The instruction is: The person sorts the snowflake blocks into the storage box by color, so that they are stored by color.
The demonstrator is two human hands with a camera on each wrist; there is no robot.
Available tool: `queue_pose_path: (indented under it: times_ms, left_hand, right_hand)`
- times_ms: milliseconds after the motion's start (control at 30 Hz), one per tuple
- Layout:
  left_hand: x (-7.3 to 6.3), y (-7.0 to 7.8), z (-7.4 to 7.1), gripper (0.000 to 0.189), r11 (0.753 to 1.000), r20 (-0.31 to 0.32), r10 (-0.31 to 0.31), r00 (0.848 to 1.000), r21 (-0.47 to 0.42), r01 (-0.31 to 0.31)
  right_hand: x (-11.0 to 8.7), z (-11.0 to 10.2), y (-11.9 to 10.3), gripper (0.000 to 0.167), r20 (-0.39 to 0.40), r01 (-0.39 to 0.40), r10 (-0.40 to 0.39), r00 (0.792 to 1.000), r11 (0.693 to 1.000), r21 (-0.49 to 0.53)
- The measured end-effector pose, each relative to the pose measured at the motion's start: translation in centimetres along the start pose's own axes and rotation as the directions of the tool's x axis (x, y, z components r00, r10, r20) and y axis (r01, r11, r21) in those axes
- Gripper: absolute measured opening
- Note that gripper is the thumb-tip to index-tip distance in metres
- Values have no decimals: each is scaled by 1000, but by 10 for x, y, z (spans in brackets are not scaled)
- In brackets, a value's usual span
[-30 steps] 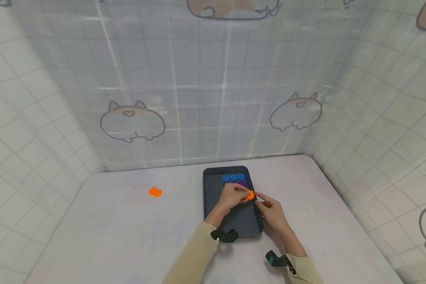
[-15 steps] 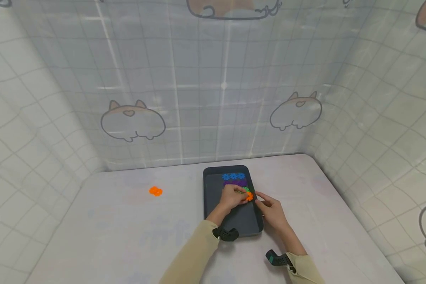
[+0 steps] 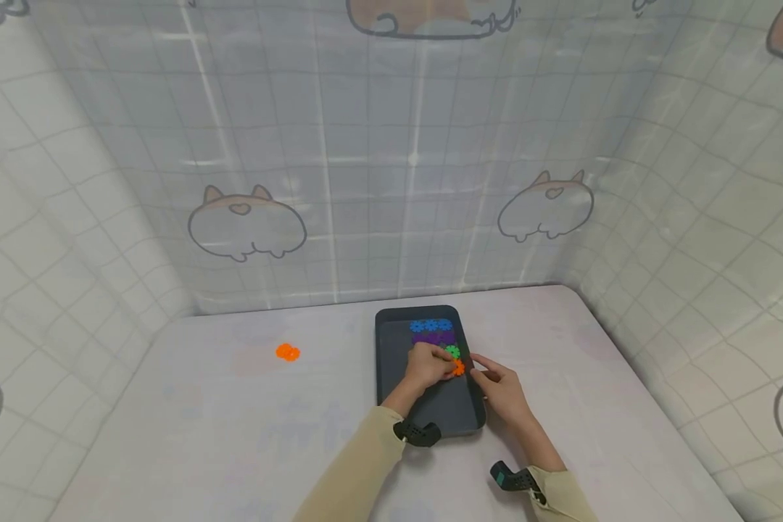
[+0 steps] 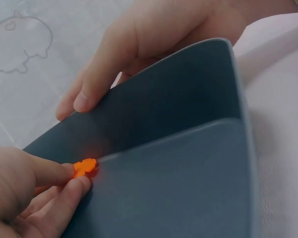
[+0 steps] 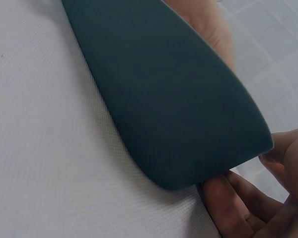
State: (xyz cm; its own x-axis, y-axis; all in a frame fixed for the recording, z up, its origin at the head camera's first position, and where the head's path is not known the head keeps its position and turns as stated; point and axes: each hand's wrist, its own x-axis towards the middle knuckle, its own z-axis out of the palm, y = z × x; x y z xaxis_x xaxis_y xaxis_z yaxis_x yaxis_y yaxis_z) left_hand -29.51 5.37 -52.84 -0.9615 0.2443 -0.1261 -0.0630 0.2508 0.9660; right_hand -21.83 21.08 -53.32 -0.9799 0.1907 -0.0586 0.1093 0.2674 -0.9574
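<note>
Between thumb and fingers my left hand (image 3: 428, 365) pinches an orange flower-shaped disc (image 4: 85, 167). It is low against the right wall inside a dark grey tray (image 3: 446, 413). My right hand (image 3: 504, 394) holds that wall from outside, with a fingertip (image 4: 82, 101) over the rim in the left wrist view. Just beyond the pinched disc lies a green disc (image 3: 453, 351), and other green ones may be hidden by the left hand. Behind these are purple discs (image 3: 433, 338), then a row of blue discs (image 3: 431, 325) toward the far end.
To the left of the tray, orange discs (image 3: 288, 352) lie together, overlapping, on the white tabletop (image 3: 235, 428). A curtain (image 3: 378, 181) with a grid and animal drawings stands behind the table and along both sides.
My left hand has lowered the orange disc and shifted it slightly toward me along the right wall, uncovering the green disc and more purple. The right hand has stayed at the wall.
</note>
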Motion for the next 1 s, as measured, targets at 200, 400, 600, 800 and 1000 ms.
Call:
queue_pose_path:
  times_ms: [200, 400, 600, 800, 1000]
  left_hand:
    - [2, -3, 1, 8, 999, -18, 27, 999, 43, -26]
    - [1, -2, 1, 7, 994, -38, 63, 997, 93, -59]
    - [0, -1, 2, 6, 987, -59, 80, 995, 145, -71]
    - [0, -1, 2, 7, 987, -63, 69, 996, 150, -58]
    - [1, -2, 2, 7, 987, -62, 58, 996, 154, -48]
  right_hand:
    - [-3, 0, -7, 39, 11, -7, 7, 1000, 1000, 10]
    - [1, 0, 0, 39, 0, -12, 12, 1000, 1000, 2]
    - [-1, -1, -4, 41, 17, -21, 21, 1000, 999, 24]
    - [-2, -1, -9, 40, 27, -33, 32, 999, 999, 21]
    - [0, -1, -5, 41, 13, -26, 25, 1000, 999, 27]
